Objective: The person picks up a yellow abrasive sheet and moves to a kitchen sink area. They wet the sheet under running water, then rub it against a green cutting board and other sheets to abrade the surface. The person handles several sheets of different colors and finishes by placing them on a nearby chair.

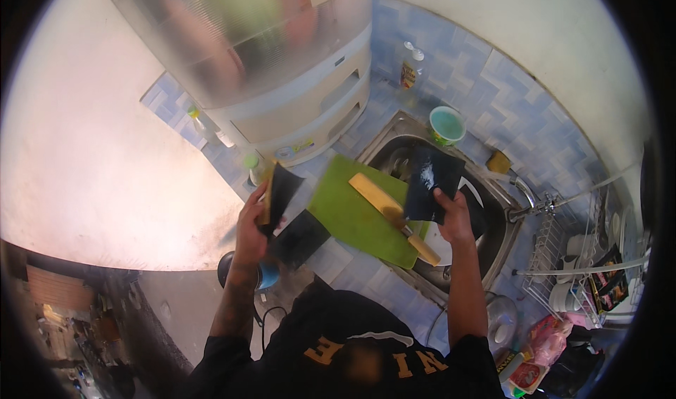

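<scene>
A: What is held nearest the body, and why that way?

B: A dark flat sheet [283, 191] is gripped by the left hand [251, 219], raised off the counter with its edge turned up, seemingly so that it is kept apart from the dark square piece [301, 238] lying just below it.

A: And on the right?

B: A second dark sheet [431, 182] is pinched at its lower edge by the right hand [454, 219], held up over the sink [394, 128].

A: What lies between?

B: A green cutting board [352, 216] is bridged across the sink's near rim, and a knife [391, 216] with a wooden handle is laid diagonally on it.

A: The arm poses?

B: Both forearms are raised from the lower edge, elbows bent, wrists well apart. Farther off, a teal cup [446, 124] is seen beside the sink.
</scene>
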Action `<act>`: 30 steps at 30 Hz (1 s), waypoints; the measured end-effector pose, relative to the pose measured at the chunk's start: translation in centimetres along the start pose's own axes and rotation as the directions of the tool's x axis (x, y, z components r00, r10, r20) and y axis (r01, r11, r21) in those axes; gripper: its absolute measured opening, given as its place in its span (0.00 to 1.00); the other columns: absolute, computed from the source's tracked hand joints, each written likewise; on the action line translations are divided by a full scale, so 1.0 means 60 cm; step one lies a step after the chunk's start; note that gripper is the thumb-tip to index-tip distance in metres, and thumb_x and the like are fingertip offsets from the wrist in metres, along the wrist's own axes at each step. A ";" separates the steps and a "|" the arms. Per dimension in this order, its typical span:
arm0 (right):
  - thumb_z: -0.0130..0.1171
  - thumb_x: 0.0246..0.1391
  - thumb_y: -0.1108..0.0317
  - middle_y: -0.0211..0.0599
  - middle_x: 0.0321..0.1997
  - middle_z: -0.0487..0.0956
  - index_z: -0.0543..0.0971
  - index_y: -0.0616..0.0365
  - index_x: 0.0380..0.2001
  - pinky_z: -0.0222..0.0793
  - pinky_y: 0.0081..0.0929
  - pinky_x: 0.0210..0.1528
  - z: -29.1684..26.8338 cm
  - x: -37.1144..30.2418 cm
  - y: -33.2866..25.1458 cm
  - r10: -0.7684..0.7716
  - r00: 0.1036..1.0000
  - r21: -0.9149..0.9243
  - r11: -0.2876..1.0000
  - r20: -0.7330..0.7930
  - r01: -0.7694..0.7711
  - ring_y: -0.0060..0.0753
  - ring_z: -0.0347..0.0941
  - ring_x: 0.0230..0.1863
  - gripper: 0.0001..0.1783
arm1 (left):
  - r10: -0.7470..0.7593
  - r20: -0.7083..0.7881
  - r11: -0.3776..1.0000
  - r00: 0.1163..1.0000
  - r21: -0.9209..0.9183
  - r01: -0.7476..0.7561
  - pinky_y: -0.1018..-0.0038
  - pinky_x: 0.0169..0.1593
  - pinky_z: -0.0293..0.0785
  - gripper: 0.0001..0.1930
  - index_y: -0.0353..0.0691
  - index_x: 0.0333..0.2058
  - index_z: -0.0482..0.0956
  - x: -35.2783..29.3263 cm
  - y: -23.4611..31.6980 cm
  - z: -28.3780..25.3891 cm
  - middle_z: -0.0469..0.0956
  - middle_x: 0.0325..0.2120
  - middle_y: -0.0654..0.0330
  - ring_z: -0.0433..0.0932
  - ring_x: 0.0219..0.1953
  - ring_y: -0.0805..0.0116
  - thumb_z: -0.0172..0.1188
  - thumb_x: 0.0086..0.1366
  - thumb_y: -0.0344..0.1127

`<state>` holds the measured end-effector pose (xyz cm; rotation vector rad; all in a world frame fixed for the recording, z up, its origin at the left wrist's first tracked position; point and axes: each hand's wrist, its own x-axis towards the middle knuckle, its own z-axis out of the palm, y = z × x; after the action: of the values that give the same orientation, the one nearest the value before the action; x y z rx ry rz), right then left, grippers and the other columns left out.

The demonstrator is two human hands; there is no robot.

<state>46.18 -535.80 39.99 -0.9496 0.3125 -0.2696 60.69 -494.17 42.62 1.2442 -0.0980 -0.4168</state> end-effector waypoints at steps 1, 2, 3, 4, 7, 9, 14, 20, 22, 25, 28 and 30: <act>0.60 0.65 0.73 0.35 0.49 0.85 0.80 0.60 0.52 0.78 0.30 0.52 0.002 -0.002 0.000 -0.025 1.000 -0.020 0.999 0.006 0.026 0.28 0.82 0.47 0.13 | 0.032 -0.038 0.999 0.999 0.033 -0.031 0.72 0.37 0.76 0.30 0.36 0.70 0.64 -0.017 -0.004 -0.017 0.81 0.46 0.55 0.81 0.33 0.65 0.46 0.71 0.40; 0.59 0.66 0.74 0.34 0.48 0.85 0.80 0.60 0.52 0.78 0.30 0.52 0.004 -0.005 -0.002 -0.054 0.998 -0.039 0.998 0.012 0.054 0.28 0.82 0.47 0.13 | 0.065 -0.071 0.996 0.995 0.067 -0.061 0.73 0.37 0.76 0.30 0.35 0.69 0.65 -0.036 -0.008 -0.032 0.81 0.44 0.55 0.80 0.32 0.66 0.48 0.71 0.40; 0.58 0.66 0.75 0.34 0.48 0.85 0.80 0.60 0.52 0.78 0.30 0.53 0.000 -0.017 -0.011 -0.095 0.995 -0.065 0.993 0.006 0.095 0.28 0.82 0.47 0.13 | 0.078 -0.071 0.989 0.994 0.130 -0.068 0.73 0.39 0.76 0.30 0.34 0.68 0.65 -0.059 -0.013 -0.037 0.81 0.44 0.55 0.80 0.33 0.67 0.51 0.70 0.40; 0.58 0.66 0.75 0.34 0.47 0.85 0.79 0.60 0.52 0.77 0.29 0.52 -0.006 -0.011 -0.008 -0.131 0.989 -0.082 0.989 -0.067 0.126 0.28 0.82 0.46 0.13 | 0.087 -0.086 0.978 0.993 0.195 -0.068 0.74 0.41 0.77 0.31 0.33 0.68 0.66 -0.080 -0.018 -0.047 0.81 0.44 0.55 0.79 0.34 0.67 0.55 0.69 0.40; 0.57 0.66 0.74 0.34 0.44 0.85 0.79 0.60 0.51 0.77 0.29 0.48 -0.068 0.027 0.003 -0.271 0.905 -0.238 0.951 -0.328 0.199 0.29 0.81 0.43 0.12 | 0.133 -0.088 0.938 0.987 0.334 -0.097 0.72 0.56 0.74 0.34 0.31 0.65 0.68 -0.101 -0.041 -0.018 0.78 0.52 0.54 0.78 0.50 0.67 0.67 0.63 0.37; 0.58 0.65 0.73 0.34 0.41 0.84 0.79 0.60 0.49 0.77 0.30 0.46 -0.137 0.045 -0.015 -0.347 0.808 -0.384 0.909 -0.477 0.163 0.29 0.80 0.40 0.11 | 0.144 -0.072 0.870 0.987 0.485 -0.091 0.67 0.63 0.69 0.36 0.31 0.65 0.68 -0.096 -0.075 -0.016 0.76 0.56 0.52 0.75 0.57 0.61 0.70 0.59 0.32; 0.62 0.63 0.69 0.34 0.35 0.82 0.78 0.60 0.43 0.75 0.30 0.40 -0.278 0.065 -0.083 -0.098 0.792 -0.237 0.970 -0.603 -0.060 0.31 0.77 0.33 0.08 | 0.354 0.188 0.095 0.916 0.967 -0.235 0.53 0.71 0.59 0.45 0.37 0.68 0.66 -0.068 -0.097 0.015 0.71 0.63 0.44 0.65 0.67 0.41 0.74 0.49 0.27; 0.57 0.66 0.66 0.35 0.35 0.82 0.78 0.59 0.44 0.71 0.31 0.24 -0.296 0.152 -0.069 -0.297 0.540 -0.168 0.947 -0.788 0.275 0.33 0.76 0.27 0.09 | 0.183 -0.058 0.285 0.981 0.958 0.003 0.52 0.62 0.69 0.45 0.39 0.66 0.67 -0.036 -0.073 0.011 0.74 0.60 0.42 0.73 0.61 0.39 0.76 0.48 0.26; 0.54 0.67 0.66 0.38 0.38 0.82 0.78 0.59 0.45 0.73 0.35 0.27 -0.331 0.155 -0.061 -0.159 0.849 0.178 0.942 -0.505 0.283 0.37 0.77 0.30 0.10 | 0.131 -0.073 0.309 0.989 0.951 0.030 0.54 0.58 0.73 0.39 0.38 0.62 0.71 -0.030 -0.055 0.018 0.79 0.53 0.42 0.77 0.55 0.39 0.75 0.49 0.25; 0.51 0.68 0.65 0.39 0.42 0.82 0.79 0.59 0.48 0.77 0.38 0.39 -0.411 0.108 -0.055 -0.064 0.996 0.497 0.864 -0.060 0.085 0.41 0.79 0.38 0.13 | 0.076 -0.020 0.452 0.997 0.892 -0.017 0.59 0.53 0.77 0.29 0.35 0.54 0.78 -0.018 -0.003 0.068 0.84 0.42 0.46 0.83 0.46 0.45 0.73 0.51 0.25; 0.52 0.67 0.62 0.36 0.42 0.83 0.81 0.57 0.48 0.77 0.34 0.45 -0.357 0.133 -0.028 -0.123 0.823 0.112 0.969 -0.555 0.221 0.39 0.80 0.40 0.15 | 0.027 0.077 0.723 0.997 0.688 -0.072 0.66 0.51 0.78 0.23 0.32 0.49 0.81 0.017 0.041 0.148 0.86 0.40 0.52 0.84 0.42 0.58 0.73 0.53 0.27; 0.55 0.65 0.64 0.35 0.41 0.83 0.80 0.59 0.48 0.76 0.33 0.44 -0.311 0.112 -0.035 -0.177 0.803 -0.175 0.980 -0.570 0.092 0.35 0.79 0.38 0.13 | -0.024 0.296 0.799 0.955 0.580 -0.159 0.69 0.51 0.77 0.22 0.30 0.48 0.81 0.061 0.053 0.226 0.86 0.40 0.56 0.82 0.42 0.68 0.73 0.55 0.28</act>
<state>45.15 -553.36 30.62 -1.0136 0.8437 -0.6860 60.86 -506.86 49.51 1.7943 -0.5650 -0.5254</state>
